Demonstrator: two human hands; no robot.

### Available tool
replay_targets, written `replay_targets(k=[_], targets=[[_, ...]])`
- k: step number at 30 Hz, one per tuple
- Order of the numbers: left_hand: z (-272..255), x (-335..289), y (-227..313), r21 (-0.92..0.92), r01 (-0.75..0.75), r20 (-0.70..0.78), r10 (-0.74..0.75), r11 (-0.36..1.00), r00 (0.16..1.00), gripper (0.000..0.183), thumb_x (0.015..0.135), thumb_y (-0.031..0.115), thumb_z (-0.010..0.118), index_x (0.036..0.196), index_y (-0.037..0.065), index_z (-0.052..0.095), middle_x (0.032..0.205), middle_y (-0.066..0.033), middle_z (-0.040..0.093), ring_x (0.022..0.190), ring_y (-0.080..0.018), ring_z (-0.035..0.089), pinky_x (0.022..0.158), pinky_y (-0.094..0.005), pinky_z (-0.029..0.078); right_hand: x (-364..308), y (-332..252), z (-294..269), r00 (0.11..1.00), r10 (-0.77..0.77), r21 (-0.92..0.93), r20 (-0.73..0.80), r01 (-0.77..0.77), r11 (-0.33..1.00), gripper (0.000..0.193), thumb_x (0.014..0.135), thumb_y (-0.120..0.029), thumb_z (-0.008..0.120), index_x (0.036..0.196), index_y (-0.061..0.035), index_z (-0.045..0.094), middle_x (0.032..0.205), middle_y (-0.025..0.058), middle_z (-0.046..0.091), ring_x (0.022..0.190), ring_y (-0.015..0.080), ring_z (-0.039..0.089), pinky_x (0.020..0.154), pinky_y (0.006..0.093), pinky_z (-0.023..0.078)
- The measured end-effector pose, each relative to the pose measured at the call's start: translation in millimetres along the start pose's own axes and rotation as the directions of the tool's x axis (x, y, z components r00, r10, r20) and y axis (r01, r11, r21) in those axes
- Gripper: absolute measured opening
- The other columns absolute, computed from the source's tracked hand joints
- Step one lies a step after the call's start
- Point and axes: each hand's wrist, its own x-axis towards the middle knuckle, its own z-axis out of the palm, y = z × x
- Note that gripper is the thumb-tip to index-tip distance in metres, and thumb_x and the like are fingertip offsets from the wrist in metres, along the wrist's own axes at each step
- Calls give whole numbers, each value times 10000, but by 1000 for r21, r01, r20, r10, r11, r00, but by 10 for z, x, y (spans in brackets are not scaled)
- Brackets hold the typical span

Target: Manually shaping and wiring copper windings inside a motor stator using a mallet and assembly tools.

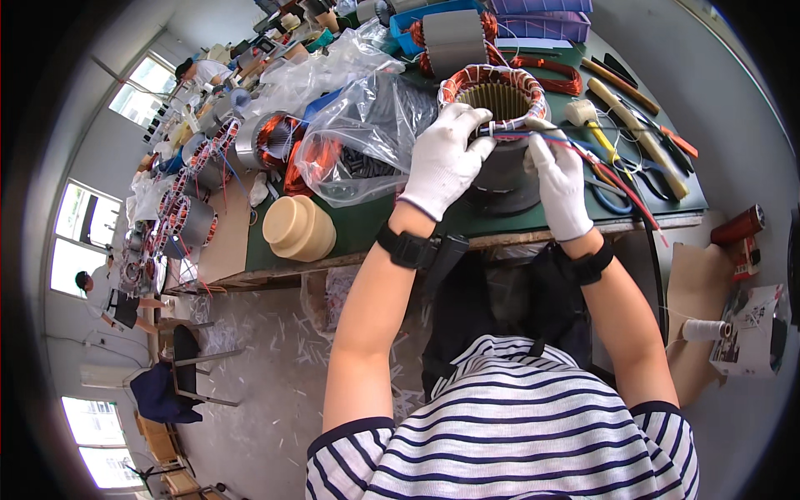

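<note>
Plastic bag point(367, 133) of dark parts lies beside wound stator point(496, 125).

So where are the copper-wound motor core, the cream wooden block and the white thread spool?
motor core point(500, 100), head view, on its slotted inner bore.
wooden block point(298, 227), head view, on its rounded top.
thread spool point(704, 330), head view, on its wound side.

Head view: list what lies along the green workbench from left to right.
Row of wound stators → tan mallet head → clear plastic bag → left hand → stator with copper windings → right hand → blue-handled scissors.
</note>
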Motion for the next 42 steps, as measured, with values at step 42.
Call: replay_targets(k=[42], targets=[[-1811, -1075, -735, 604, 778, -320, -843, 171, 433, 937, 605, 355, 846, 1386, 128, 380, 1235, -212, 475, 1172, -413, 442, 964, -519, 416, 443, -482, -1300, 707, 669, -782, 230, -275, 559, 182, 868, -106, 586, 973, 41, 605, 857, 190, 608, 811, 350, 601, 736, 372, 473]])
